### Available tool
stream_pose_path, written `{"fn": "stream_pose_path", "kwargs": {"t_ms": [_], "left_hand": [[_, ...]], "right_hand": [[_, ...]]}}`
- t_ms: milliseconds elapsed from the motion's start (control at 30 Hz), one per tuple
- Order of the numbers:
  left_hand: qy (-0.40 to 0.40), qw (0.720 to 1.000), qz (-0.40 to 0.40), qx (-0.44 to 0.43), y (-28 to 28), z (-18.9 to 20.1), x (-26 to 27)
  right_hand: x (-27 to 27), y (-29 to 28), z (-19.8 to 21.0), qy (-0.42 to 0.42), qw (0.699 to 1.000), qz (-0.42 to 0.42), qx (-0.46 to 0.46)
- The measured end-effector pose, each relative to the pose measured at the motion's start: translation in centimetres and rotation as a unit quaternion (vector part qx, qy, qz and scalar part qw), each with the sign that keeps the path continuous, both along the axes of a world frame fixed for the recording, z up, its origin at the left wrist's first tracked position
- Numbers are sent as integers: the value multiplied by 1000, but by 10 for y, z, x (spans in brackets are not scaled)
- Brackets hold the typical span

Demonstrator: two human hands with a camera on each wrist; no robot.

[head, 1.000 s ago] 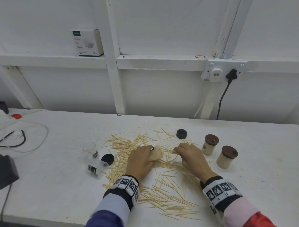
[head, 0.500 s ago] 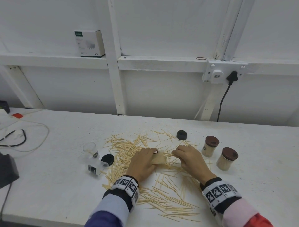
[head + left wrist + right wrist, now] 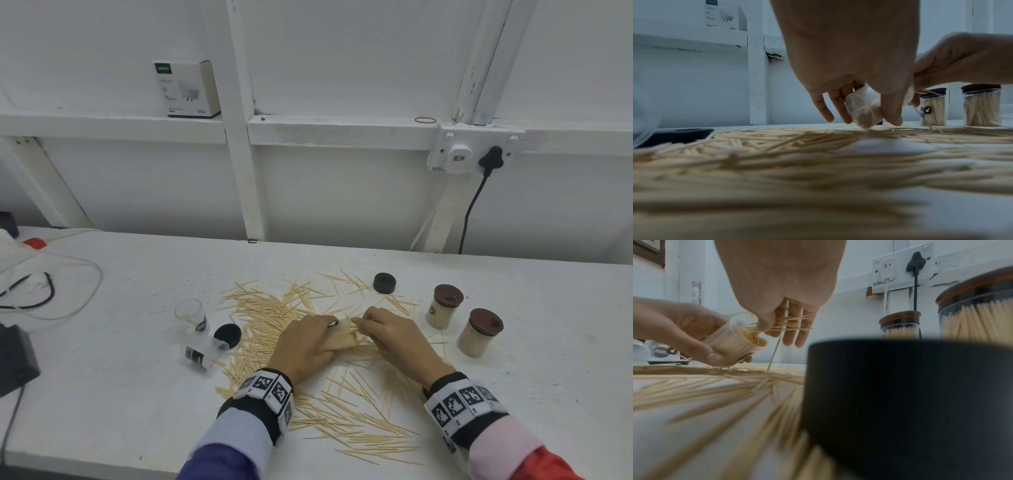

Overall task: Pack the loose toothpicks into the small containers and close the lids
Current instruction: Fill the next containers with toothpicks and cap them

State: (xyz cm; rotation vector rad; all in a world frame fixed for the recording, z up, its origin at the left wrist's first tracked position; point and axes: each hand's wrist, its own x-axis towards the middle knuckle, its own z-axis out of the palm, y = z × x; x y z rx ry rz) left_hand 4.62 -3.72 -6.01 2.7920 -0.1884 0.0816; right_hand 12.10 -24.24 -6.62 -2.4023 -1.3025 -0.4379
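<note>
**Toothpick packing: hands and containers on the white bench**

Head view. Left hand [image 3: 305, 342] curls round a clear container [image 3: 337, 337] tipped on its side, mouth toward the right hand [image 3: 390, 334], low over the bench [image 3: 102, 394] middle. Right-hand fingers pinch a small bundle of toothpicks at that mouth. Loose toothpicks [image 3: 342, 411] spread across the middle and toward the near edge. Two filled jars with brown lids [image 3: 443, 310] [image 3: 479, 332] stand upright toward the right. One black lid [image 3: 384, 283] lies behind the hands; a second black lid [image 3: 227, 335] lies left, between an upright empty container [image 3: 190, 313] and a toppled one [image 3: 202, 353]. Cables [image 3: 51, 291] lie at the far left. A white carton [image 3: 186, 89] stands on the wall ledge; a socket with black plug [image 3: 472, 152] is at right.

Left wrist view. Fingers [image 3: 838, 105] and thumb wrap the tilted container [image 3: 861, 110], its base just above the scattered picks; both lidded jars stand behind, at right.

Right wrist view. Thumb and fingers [image 3: 793, 331] hold the bundle [image 3: 785, 324] at the open mouth of the well-filled container [image 3: 737, 342]; one pick hangs down to the pile. A dark blurred object [image 3: 900, 394] fills the foreground.
</note>
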Motion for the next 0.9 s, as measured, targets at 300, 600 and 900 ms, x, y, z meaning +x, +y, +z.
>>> {"fn": "stream_pose_path", "kwargs": {"t_ms": [300,600,900], "left_hand": [[4,1000,-7,-16,-1,-3,0],[-2,1000,1,-18,-1,-3,0],[9,1000,6,-16,1,-7,1]], "right_hand": [[2,-1,-7,66,995,-25,-69],[1,0,-8,134,987,-9,-89],[-2,1,-5,96,995,6,-12]]}}
